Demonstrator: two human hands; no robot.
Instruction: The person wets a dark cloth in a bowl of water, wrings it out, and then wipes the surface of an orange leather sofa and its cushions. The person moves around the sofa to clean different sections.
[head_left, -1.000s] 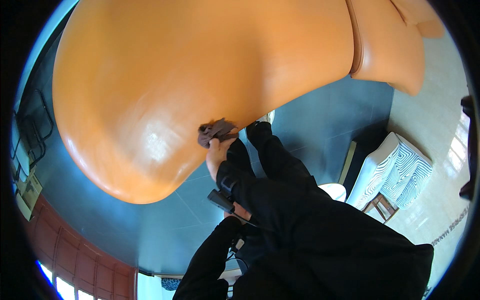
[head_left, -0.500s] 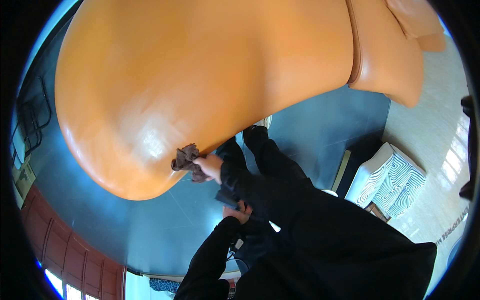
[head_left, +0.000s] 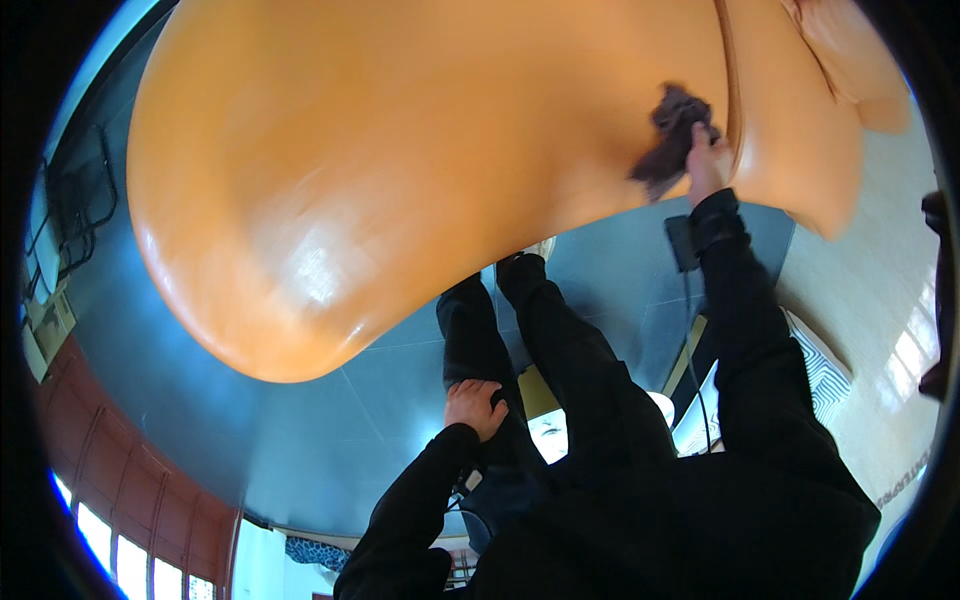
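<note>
A large orange sofa (head_left: 420, 150) with a smooth, shiny leather-like surface fills the upper part of the view. Near the seam on its right side, my right hand (head_left: 708, 165) grips a crumpled dark brown cloth (head_left: 672, 140), which lies against the sofa's surface; motion blurs the hand slightly. A small black device (head_left: 681, 243) with a cable hangs beside my right wrist. Lower down, my left hand (head_left: 476, 408) rests on my black-trousered left leg, its fingers laid out and nothing held.
Dark grey floor tiles (head_left: 330, 440) surround the sofa. At the right, a white and blue patterned seat (head_left: 830, 375) stands partly behind my right arm. Black metal chair frames (head_left: 90, 230) are at the far left, above red-brown panels (head_left: 130, 460).
My right hand has carried the brown cloth from the sofa's lower front edge up and right to the seam. My left hand now shows fully on my leg.
</note>
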